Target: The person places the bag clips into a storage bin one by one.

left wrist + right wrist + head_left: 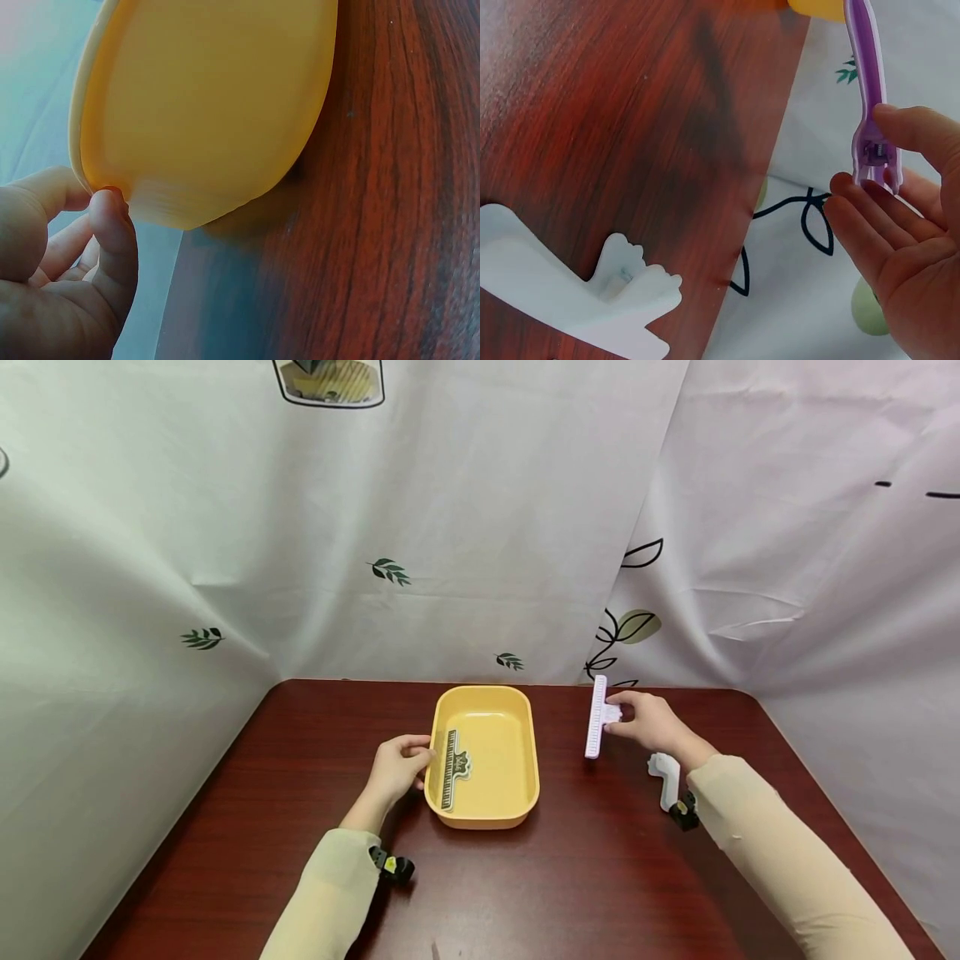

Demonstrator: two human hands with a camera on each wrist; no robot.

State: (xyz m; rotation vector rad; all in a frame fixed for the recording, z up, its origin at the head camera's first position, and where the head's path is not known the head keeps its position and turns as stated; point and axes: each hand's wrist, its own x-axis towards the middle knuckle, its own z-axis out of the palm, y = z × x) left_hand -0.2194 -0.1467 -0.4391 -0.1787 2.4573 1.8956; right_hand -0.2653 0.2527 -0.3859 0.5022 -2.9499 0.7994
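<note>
The yellow plastic tray (501, 768) sits mid-table, and my left hand (396, 770) pinches its left rim between thumb and fingers. In the left wrist view that grip is at the tray's (210, 105) rim corner. Inside the tray, along its left side, lies a dark-patterned sealing clip (450, 770) with a wide jaw. My right hand (651, 723) holds a light purple sealing clip (597, 718) above the table, right of the tray. The right wrist view shows thumb and fingers at the handle of this clip (868, 67), its spring visible.
A white clip (670, 787) lies on the dark red wooden table (600, 868) beneath the right wrist. A white curtain (480, 510) with leaf prints hangs behind the table and along its sides. Small black wrist cameras are strapped to both forearms.
</note>
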